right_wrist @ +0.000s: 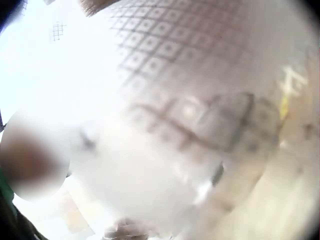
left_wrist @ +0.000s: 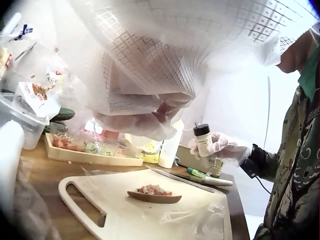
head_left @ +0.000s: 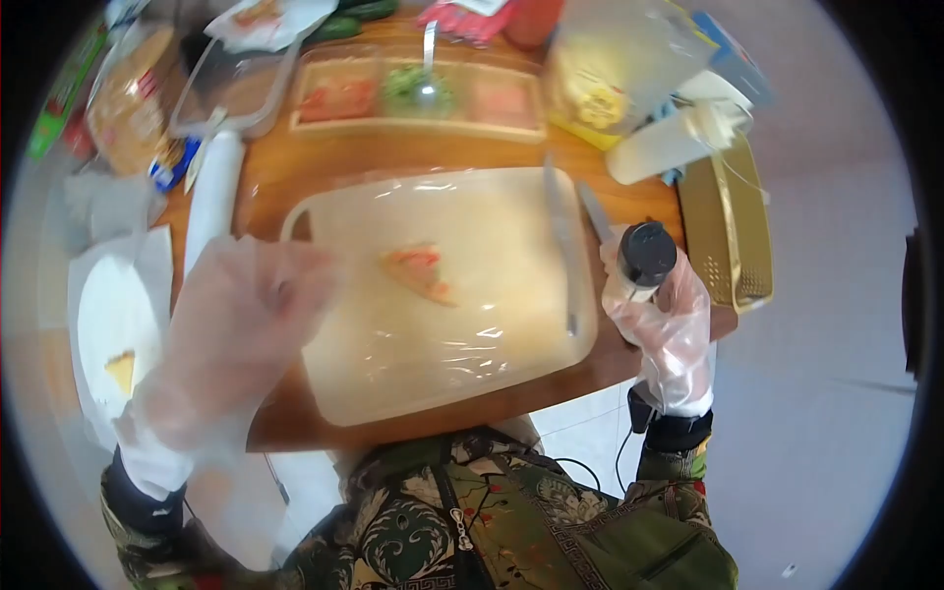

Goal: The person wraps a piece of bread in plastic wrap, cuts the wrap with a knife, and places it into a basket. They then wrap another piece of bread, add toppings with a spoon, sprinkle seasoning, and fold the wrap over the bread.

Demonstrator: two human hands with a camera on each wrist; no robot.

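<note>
My right hand, in a clear plastic glove, grips a small seasoning shaker with a black cap, held upright past the right edge of the cutting board. My gloved left hand is raised over the board's left side, blurred, its fingers loosely curled with nothing visible in them. Between the hands, a wedge of bread topped with chopped pink and red bits lies on the cream board. A long knife lies along the board's right side. In the right wrist view, glove plastic hides most of the hand's work.
Behind the board stands a wooden tray with red, green and pink fillings and a spoon. A squeeze bottle and a gold basket are at the right. At the left are a white plate, a white roll and bagged bread.
</note>
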